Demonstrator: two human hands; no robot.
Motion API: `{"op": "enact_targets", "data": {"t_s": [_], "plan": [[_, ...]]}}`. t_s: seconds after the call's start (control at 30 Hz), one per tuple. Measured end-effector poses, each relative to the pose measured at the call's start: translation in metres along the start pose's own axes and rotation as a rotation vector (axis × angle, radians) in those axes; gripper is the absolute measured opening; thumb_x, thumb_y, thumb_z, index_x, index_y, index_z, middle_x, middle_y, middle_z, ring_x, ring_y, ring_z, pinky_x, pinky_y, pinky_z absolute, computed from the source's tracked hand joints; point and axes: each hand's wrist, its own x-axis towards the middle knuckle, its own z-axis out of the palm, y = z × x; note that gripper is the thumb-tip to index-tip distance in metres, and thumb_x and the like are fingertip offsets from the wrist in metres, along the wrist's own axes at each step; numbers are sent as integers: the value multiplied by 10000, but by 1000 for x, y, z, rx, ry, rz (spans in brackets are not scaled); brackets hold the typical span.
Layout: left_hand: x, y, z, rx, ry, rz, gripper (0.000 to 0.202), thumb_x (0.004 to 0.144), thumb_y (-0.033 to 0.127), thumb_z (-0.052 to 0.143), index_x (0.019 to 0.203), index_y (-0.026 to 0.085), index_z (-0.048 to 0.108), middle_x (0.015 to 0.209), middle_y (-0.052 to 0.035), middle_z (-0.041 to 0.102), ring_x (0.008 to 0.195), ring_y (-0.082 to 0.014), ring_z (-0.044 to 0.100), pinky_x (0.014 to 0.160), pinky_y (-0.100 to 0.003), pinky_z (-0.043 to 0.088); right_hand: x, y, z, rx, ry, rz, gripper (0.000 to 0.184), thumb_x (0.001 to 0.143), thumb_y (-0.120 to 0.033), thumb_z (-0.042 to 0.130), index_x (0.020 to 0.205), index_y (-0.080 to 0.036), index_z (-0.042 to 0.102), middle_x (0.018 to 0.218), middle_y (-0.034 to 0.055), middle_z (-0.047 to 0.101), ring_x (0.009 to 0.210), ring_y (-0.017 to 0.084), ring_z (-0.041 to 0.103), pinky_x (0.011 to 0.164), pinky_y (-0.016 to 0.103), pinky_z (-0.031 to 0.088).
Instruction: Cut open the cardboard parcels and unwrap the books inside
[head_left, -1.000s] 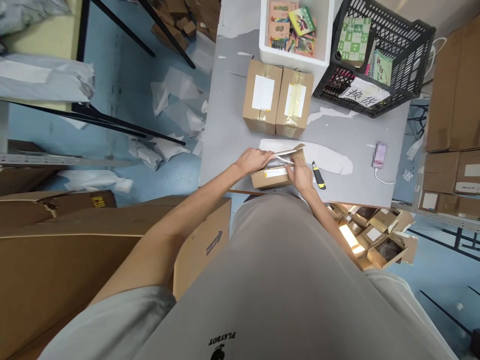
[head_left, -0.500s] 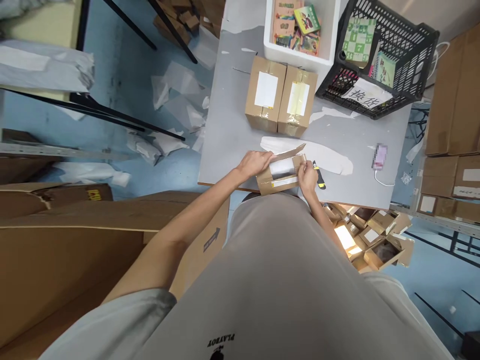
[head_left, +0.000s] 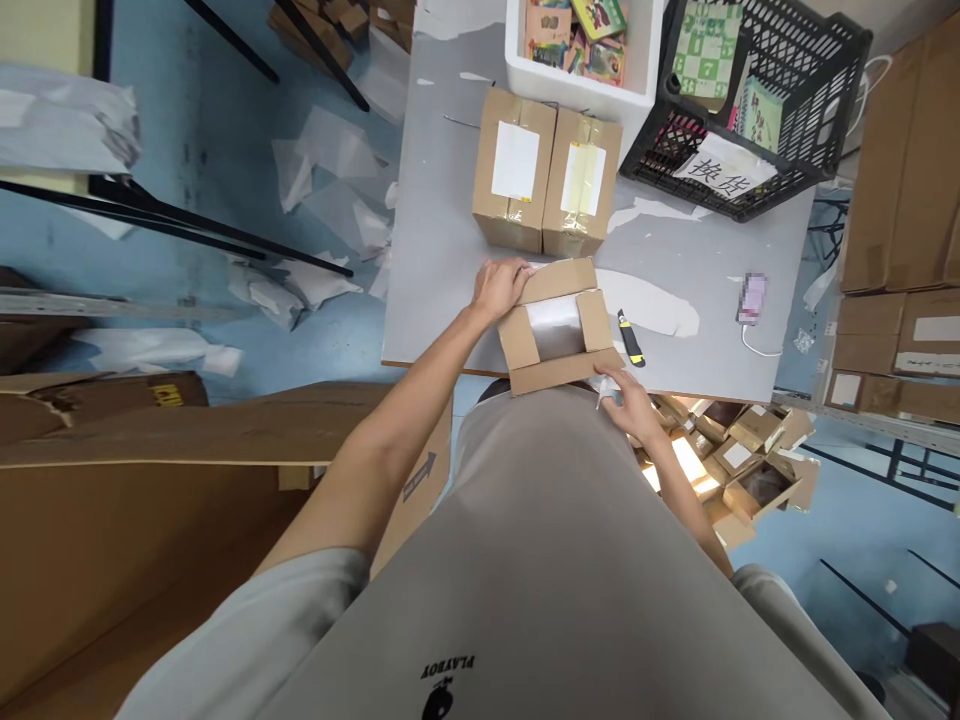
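A small cardboard box [head_left: 526,378] sits at the table's near edge with its flaps folded outward, and a shiny greyish-white wrapped thing [head_left: 556,328] shows inside it. My left hand [head_left: 498,288] grips the box at its far left corner, fingers on the far flap. At the near right corner, my right hand [head_left: 628,402] has its fingers closed by the end of the near flap. A whitish, partly see-through scrap [head_left: 604,388] shows between its finger and thumb. Just right of the box lies a black and yellow utility knife [head_left: 631,338], touched by neither hand.
Two taped cartons [head_left: 513,162] stand beyond the box. Behind them are a white bin [head_left: 637,105] of small colourful packs and a black crate [head_left: 819,120] holding booklets. A phone-like device [head_left: 752,298] with a cable lies right. Opened boxes [head_left: 757,480] are heaped below the table.
The box's flaps have spread outward, uncovering more of the wrapped contents. My right hand has moved down toward the near corner, where a whitish scrap now shows. My left hand still holds the box.
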Motion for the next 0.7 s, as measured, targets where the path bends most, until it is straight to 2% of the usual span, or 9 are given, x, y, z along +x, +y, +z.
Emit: {"op": "enact_targets", "data": {"t_s": [0.1, 0.2, 0.27, 0.33, 0.43, 0.5, 0.6, 0.67, 0.7], "plan": [[16, 6, -2, -1, 20, 54, 282, 1088, 388, 604, 1159, 231, 828, 1226, -156, 810, 1246, -381, 671, 1217, -554, 419, 5, -10, 0, -115, -45, 86, 398, 1083, -271, 468, 1311, -287, 795, 1390, 80, 829, 1270, 320, 775, 1090, 451, 593], [11, 15, -2, 15, 56, 145, 320, 1089, 342, 570, 1266, 224, 808, 1389, -177, 742, 1394, -391, 594, 1277, -600, 383, 33, -24, 8, -333, 0, 198, 287, 1140, -441, 571, 1140, -256, 789, 1170, 117, 851, 1077, 332, 791, 928, 411, 593], [-9, 26, 2, 16, 79, 223, 367, 1107, 327, 529, 1362, 236, 777, 1525, -159, 685, 1517, -368, 528, 1354, -608, 310, 61, -33, 16, -462, 48, 243, 265, 1102, -451, 678, 1162, -202, 746, 1199, 171, 811, 1145, 355, 754, 909, 401, 583], [-39, 40, 8, 40, 75, 259, 446, 1089, 355, 585, 1505, 246, 705, 1663, -147, 605, 1654, -364, 413, 1424, -629, 173, 88, -39, 25, -532, 110, 276, 329, 1059, -393, 741, 1262, -140, 687, 1335, 242, 740, 1267, 383, 692, 927, 410, 586], [-85, 58, 17, 128, 44, 168, 903, 920, 340, 796, 1744, 188, 459, 1877, -206, 309, 1788, -443, 119, 1428, -705, 18, 108, -41, 31, -526, 167, 270, 381, 1002, -302, 753, 1302, -106, 624, 1423, 290, 655, 1339, 404, 620, 965, 442, 585], [-107, 62, 16, 142, 44, 81, 1010, 884, 242, 772, 1799, 163, 351, 1919, -221, 165, 1798, -459, 27, 1413, -739, -15, 105, -36, 29, -480, 209, 226, 295, 1006, -267, 686, 1260, -130, 622, 1378, 266, 668, 1318, 393, 618, 994, 455, 574], [-129, 48, 0, 77, 188, -36, 1039, 884, 195, 741, 1821, 178, 292, 1934, -212, 79, 1801, -447, 23, 1425, -718, 68, 86, -16, 13, -363, 329, 200, 237, 1043, -265, 548, 1250, -178, 626, 1264, 194, 733, 1232, 349, 663, 1006, 448, 557], [-143, 28, -13, -12, 293, -102, 1060, 882, 222, 775, 1821, 190, 284, 1916, -226, 156, 1783, -431, 170, 1419, -653, 232, 74, 3, -1, -274, 393, 246, 291, 1036, -289, 520, 1287, -196, 635, 1174, 149, 777, 1131, 327, 702, 979, 438, 553], [-149, 17, -17, -69, 317, -156, 1076, 876, 235, 794, 1820, 191, 281, 1877, -243, 269, 1732, -417, 319, 1385, -609, 342, 71, 13, -7, -235, 409, 281, 321, 1021, -305, 526, 1299, -198, 646, 1137, 135, 794, 1073, 321, 717, 960, 436, 552]]}}
